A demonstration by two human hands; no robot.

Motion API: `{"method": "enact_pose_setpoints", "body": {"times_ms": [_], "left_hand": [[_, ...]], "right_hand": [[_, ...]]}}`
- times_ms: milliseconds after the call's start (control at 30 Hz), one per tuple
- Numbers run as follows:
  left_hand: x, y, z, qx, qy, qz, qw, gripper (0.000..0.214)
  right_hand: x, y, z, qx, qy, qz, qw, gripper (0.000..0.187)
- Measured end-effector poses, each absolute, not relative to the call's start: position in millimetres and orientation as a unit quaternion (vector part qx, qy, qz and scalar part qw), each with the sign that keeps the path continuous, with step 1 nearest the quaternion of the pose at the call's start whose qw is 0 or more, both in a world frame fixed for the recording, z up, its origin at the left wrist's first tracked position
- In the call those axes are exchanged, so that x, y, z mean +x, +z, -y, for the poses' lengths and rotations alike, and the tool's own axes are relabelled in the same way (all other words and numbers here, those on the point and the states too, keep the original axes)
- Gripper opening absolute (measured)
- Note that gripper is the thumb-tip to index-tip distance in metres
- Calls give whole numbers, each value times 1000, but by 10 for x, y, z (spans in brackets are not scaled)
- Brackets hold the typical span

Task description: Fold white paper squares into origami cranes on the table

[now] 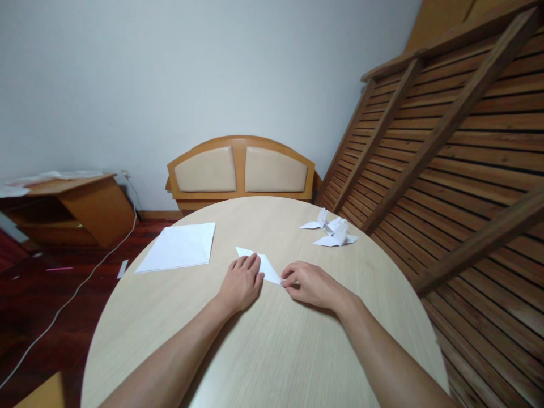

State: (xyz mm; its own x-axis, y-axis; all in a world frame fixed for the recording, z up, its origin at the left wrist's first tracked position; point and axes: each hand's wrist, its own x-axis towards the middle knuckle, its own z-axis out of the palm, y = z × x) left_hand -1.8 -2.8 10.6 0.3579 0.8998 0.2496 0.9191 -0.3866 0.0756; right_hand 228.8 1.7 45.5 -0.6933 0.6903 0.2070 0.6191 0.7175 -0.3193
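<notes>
A white sheet folded into a narrow triangle [266, 263] lies on the round pale wooden table [263, 351]. My left hand [240, 283] rests flat on the triangle's left part, fingers stretched out together and pressing it down. My right hand [308, 283] pinches the triangle's near right tip with thumb and fingers curled. Part of the paper is hidden under my left hand.
A stack of flat white sheets [178, 247] lies at the table's left. Two folded paper figures [334, 232] sit at the far right. Behind the table stand a padded wooden headboard [240, 168], a slatted bed frame [446, 147] leaning on the right, and a low wooden cabinet [72, 207].
</notes>
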Motion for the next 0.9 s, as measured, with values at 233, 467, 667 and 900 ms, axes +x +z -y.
{"method": "enact_pose_setpoints", "body": {"times_ms": [233,467,667,900], "left_hand": [[-23,83,8,-820,-125,558,28,48],[-55,57,-9,-825,-137,548,13,49],[-78,24,-32,-836,-157,525,1,49],[-103,8,-63,-861,-159,484,-4,48]], "right_hand": [[2314,603,55,-378,89,914,114,21],[2278,562,39,-345,82,923,146,37],[2264,547,52,-340,105,921,160,27],[2141,527,82,-305,89,929,188,43]]}}
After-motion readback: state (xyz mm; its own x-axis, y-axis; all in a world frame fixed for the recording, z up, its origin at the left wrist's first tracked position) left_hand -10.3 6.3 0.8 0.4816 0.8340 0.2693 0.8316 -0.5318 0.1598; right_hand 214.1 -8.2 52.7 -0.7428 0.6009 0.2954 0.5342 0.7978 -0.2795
